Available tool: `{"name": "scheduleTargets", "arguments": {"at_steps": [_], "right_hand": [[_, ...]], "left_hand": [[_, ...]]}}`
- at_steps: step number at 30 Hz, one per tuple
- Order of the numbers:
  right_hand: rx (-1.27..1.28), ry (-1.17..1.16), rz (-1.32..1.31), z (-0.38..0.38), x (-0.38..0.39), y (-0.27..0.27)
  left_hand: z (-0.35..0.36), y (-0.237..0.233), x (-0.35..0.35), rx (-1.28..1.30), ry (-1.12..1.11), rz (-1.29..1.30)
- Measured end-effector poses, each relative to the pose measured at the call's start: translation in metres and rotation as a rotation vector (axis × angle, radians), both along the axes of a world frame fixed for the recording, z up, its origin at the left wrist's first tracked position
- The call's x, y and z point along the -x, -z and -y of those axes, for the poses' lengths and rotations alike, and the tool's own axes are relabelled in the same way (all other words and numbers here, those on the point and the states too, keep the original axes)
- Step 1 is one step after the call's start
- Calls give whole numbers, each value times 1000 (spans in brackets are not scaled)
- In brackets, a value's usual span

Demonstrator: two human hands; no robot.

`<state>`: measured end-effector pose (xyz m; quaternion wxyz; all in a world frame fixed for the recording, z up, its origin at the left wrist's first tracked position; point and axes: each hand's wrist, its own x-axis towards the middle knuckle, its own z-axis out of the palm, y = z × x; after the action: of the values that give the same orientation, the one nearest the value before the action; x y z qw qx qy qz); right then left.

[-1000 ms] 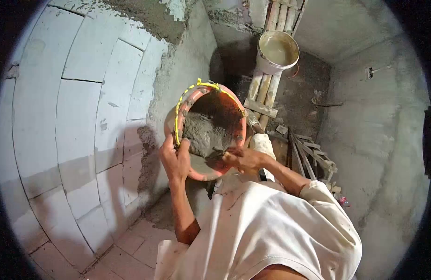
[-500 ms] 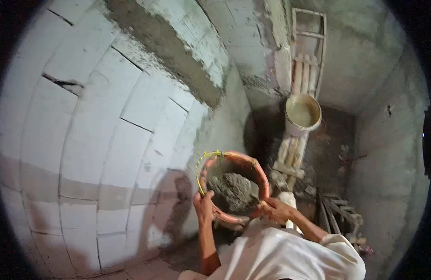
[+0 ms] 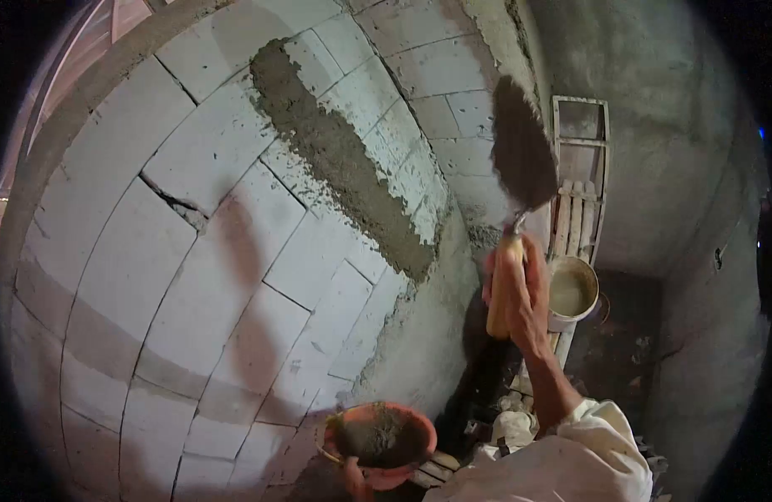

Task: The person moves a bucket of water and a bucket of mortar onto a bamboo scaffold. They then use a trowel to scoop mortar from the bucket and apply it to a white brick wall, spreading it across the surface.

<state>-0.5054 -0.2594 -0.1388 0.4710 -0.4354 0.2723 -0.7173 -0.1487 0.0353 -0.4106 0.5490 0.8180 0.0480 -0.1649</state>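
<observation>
My right hand [image 3: 528, 289] grips the wooden handle of a trowel [image 3: 525, 151], raised in front of me with its blade pointing up. The blade looks dark and coated with mortar. Low in the view, an orange bucket [image 3: 426, 448] holds wet grey mortar [image 3: 382, 435]. My left hand [image 3: 357, 482] is closed at the bucket's near rim, partly cut off by the frame edge. Left of the trowel, a rough strip of fresh mortar [image 3: 344, 171] runs diagonally across the white block wall [image 3: 210, 309].
A white bucket [image 3: 572, 293] with cloudy liquid stands on wooden planks [image 3: 574, 217] at right. Behind it a light frame like a ladder [image 3: 603, 159] leans by the grey plastered wall [image 3: 637, 125]. A gap [image 3: 172, 201] shows between blocks at left.
My right hand has lifted the trowel out of the orange bucket and up towards the wall. The view has tilted upward, and the orange bucket now sits lower, still in my left hand.
</observation>
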Motion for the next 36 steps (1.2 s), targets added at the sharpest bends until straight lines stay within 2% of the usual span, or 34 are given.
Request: {"name": "scheduleTargets", "arguments": {"at_steps": [2, 4, 5, 7, 8, 9, 10, 11, 12, 14, 15, 16, 18, 19, 20, 21, 22, 23, 24, 25, 27, 29, 30, 31, 32, 34, 35, 36], "right_hand": [[178, 287, -43, 59, -17, -40], [298, 457, -20, 123, -48, -59], [292, 672, -129, 161, -67, -58], [239, 834, -224, 202, -116, -72], [179, 795, -145, 221, -158, -73], [41, 684, -210, 240, -206, -68], [143, 945, -284, 245, -258, -84], [51, 288, -257, 240, -303, -89], [-193, -266, -323, 205, -329, -124], [345, -60, -436, 84, -376, -148], [436, -414, -157, 34, -359, -162], [461, -505, -127, -26, -375, -150], [223, -1326, 45, -69, -290, -125], [594, -1002, -138, -93, -280, -83], [625, -983, -260, -92, -264, -43], [508, -1105, -415, -87, -248, -8], [437, -1090, -566, -80, -223, 29], [452, -1016, -939, -73, -199, 72], [361, -1139, -1246, -67, -180, 109], [403, -1051, -1309, -73, -157, 167], [315, -1076, -1724, -91, -116, 176], [297, -1031, -1798, -113, -108, 191], [296, -979, -1853, -124, -109, 202], [389, -822, -1804, -135, -111, 224], [397, -806, -1796, -141, -114, 232], [358, -940, -1783, -145, -123, 246], [442, -1184, -1744, -140, -130, 254], [455, -1173, -1740, -143, -128, 263]], "left_hand": [[-22, -32, 19, -84, 89, 56], [-30, -50, 26, -140, 115, 90], [-35, -54, 27, -161, 118, 97], [-43, -59, 27, -190, 107, 105], [-48, -60, 26, -201, 93, 107], [-54, -60, 27, -213, 80, 103], [-57, -61, 27, -225, 72, 101], [-60, -61, 28, -232, 61, 99], [-59, -63, 28, -238, 53, 102], [-65, -63, 29, -248, 39, 110], [-65, -64, 30, -258, 27, 115], [-67, -63, 30, -258, 21, 112], [-79, -57, 27, -259, 27, 107], [-83, -56, 23, -255, 30, 114], [-86, -54, 16, -249, 42, 117], [-89, -51, 13, -244, 57, 118], [-88, -48, 7, -240, 73, 120], [-83, -48, 4, -236, 101, 120], [-76, -47, 2, -236, 132, 125], [-66, -47, -1, -234, 171, 136], [-42, -49, 0, -237, 256, 157], [-15, -65, 10, -244, 330, 207], [-4, -74, 18, -277, 363, 340], [8, -83, 23, -302, 391, 483], [14, -93, 28, -294, 391, 500], [24, -111, 39, -40, 527, 528], [29, -118, 45, -58, 565, 564], [32, -125, 50, -80, 602, 597]]}}
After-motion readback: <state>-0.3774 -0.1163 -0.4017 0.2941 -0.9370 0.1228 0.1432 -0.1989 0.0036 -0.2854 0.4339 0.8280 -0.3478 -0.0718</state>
